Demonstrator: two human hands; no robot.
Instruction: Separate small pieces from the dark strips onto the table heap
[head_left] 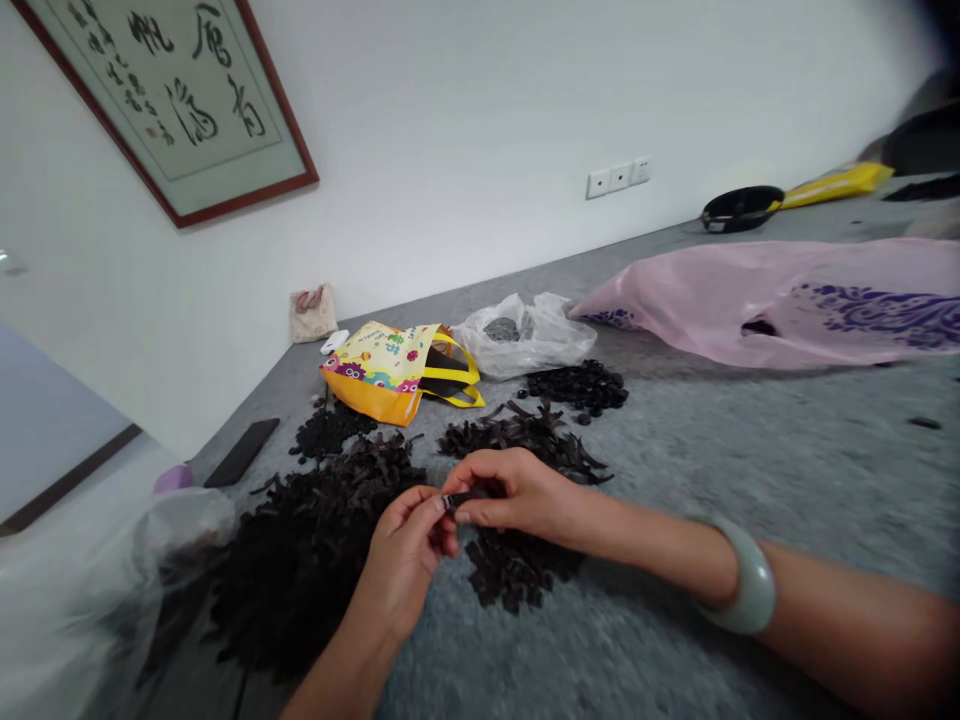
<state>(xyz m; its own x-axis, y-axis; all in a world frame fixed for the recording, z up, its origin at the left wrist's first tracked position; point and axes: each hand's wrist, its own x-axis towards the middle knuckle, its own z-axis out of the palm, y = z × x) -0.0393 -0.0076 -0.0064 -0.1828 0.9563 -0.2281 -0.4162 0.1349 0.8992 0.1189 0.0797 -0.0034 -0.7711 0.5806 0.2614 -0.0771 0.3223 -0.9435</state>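
Observation:
My left hand [409, 540] and my right hand [517, 495] meet in the middle of the head view, fingertips together. My left thumb and fingers pinch a small dark piece with a shiny spot [448, 503]. Between my right thumb and forefinger is a short black strip [471, 496], which meets that piece; whether they are joined I cannot tell. A large heap of black strips [300, 560] lies left of my left hand. Another pile of black strips [525, 435] spreads behind my right hand, and shorter black pieces [517, 575] lie beneath it.
Small round black pieces lie in a right pile [581, 385] and a left pile [330, 430]. Behind stand a yellow patterned bag [379, 365] and a white plastic bag [555, 340]. A pink bag [697, 300], black bowl [742, 208] and dark phone-like slab [241, 452] lie farther out.

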